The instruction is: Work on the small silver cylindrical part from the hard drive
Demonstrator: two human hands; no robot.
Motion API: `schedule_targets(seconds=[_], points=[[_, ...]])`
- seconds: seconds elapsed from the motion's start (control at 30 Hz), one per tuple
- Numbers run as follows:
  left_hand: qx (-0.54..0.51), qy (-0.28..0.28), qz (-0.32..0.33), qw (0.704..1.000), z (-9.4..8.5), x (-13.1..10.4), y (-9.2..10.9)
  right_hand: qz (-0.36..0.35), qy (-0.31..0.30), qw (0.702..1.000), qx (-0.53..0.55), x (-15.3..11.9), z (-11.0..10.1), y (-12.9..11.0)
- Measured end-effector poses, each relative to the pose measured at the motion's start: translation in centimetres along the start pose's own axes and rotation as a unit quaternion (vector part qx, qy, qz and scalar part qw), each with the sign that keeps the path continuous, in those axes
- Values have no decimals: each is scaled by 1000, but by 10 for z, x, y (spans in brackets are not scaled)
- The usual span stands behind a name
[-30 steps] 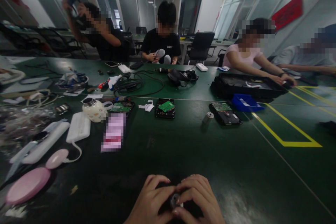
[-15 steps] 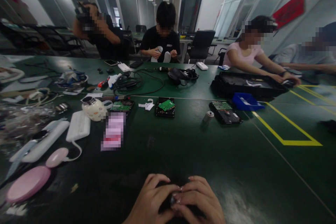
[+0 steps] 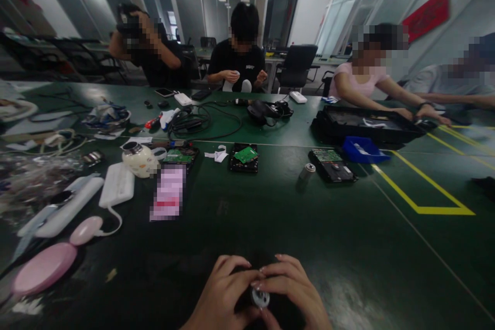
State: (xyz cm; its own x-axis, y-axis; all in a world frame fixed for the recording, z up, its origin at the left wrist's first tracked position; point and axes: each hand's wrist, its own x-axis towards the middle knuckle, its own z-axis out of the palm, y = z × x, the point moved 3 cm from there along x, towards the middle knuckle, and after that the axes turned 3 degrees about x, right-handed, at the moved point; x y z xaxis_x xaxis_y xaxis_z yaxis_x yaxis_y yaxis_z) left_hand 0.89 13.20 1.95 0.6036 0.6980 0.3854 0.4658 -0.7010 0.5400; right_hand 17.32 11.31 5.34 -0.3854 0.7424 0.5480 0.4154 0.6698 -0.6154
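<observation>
Low in the head view, my left hand (image 3: 228, 289) and my right hand (image 3: 294, 289) meet around a small round metal part (image 3: 260, 297). Its pale grey, disc-like face shows dark spots; the rest of it lies hidden behind my fingers. Both hands are closed, with the thumbs and fingertips pressed on the part from either side. Farther off stands a small metal cylinder (image 3: 308, 170), beside a black drive-like unit with a circuit board (image 3: 333, 165). Another black unit (image 3: 244, 165) carries a loose green circuit board (image 3: 246, 154).
On the left lie a pink oval case (image 3: 44, 269), a white power bank (image 3: 117, 185), a cream jar (image 3: 139, 161) and clear plastic wrapping (image 3: 34, 178). A blue tray (image 3: 364, 149) and a black bin (image 3: 371, 131) stand at right. Several people sit across the table.
The round part's pale face now shows more fully between my hands, as my right fingers have shifted off it. Across the table, a person's hands have moved slightly right beside the black bin.
</observation>
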Motion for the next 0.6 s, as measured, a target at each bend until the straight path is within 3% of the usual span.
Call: schedule_targets(seconds=[0.2, 0.47, 0.6], points=[[6, 4, -6, 1000, -2, 3, 3, 7, -19, 1000, 16, 4, -6, -2], [17, 23, -6, 1000, -2, 3, 3, 85, 79, 993, 38, -1, -12, 2], [17, 26, -3, 1000, -2, 2, 3, 107, 59, 991, 46, -5, -11, 5]])
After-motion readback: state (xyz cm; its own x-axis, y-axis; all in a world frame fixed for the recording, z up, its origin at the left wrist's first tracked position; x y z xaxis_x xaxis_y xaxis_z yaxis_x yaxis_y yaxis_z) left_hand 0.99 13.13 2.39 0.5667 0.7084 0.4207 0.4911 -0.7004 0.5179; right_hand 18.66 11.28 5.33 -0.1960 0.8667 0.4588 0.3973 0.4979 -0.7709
